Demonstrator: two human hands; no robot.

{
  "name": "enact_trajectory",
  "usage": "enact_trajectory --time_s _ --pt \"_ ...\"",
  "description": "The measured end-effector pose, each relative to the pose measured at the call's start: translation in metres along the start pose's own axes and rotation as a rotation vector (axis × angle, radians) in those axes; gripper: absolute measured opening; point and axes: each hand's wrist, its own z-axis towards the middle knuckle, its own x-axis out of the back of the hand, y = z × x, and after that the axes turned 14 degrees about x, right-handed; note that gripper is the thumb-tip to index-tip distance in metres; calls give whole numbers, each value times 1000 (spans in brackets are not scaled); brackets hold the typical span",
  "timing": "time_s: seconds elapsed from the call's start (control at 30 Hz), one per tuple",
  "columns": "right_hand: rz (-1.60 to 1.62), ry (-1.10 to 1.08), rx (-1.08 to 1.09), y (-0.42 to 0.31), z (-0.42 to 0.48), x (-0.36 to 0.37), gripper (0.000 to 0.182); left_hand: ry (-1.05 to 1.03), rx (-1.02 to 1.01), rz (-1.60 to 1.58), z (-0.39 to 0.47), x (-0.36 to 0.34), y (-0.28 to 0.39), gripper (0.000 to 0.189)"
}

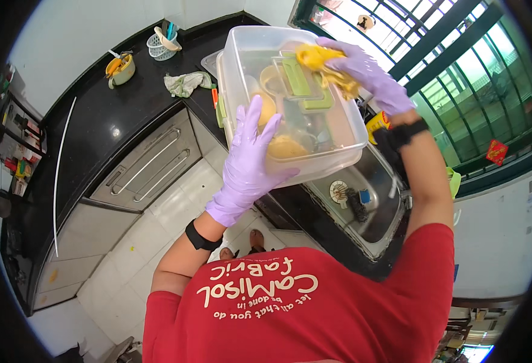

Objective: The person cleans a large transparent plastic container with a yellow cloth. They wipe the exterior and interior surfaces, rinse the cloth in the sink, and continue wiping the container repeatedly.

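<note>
In front of me is a large translucent plastic storage box [243, 56] with green latches and a green handle. Yellowish rounded dishes [288, 147] show dimly through its plastic. My left hand [250, 156], in a lilac glove, grips the near left part of the box, fingers spread over its surface and thumb along the near side. A crumpled yellow cloth [320, 63] is bunched in my right hand [372, 75], which wears a matching glove. That cloth touches the box's far right part. Whether the box rests fully on the counter cannot be seen.
Right of the box, a steel sink [381, 227] holds a strainer and a dark scrubber [356, 204]. On the black counter [111, 122] are a rag [186, 85], a small basket [160, 47] and a yellow-green cup of utensils [121, 72]. A barred window [456, 90] stands at right.
</note>
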Motion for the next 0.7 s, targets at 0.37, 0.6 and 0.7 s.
enact_trajectory --time_s 0.37,0.6,0.7 --pt "-143 -333 -66 -51 -61 -20 29 16 5 -6 -2 3 -7 101" --pt "-90 -230 -192 -30 -34 -14 46 -17 -6 -17 -3 3 -2 100" --pt "-418 -179 9 -11 7 -17 49 -11 -7 -19 -4 3 -2 101"
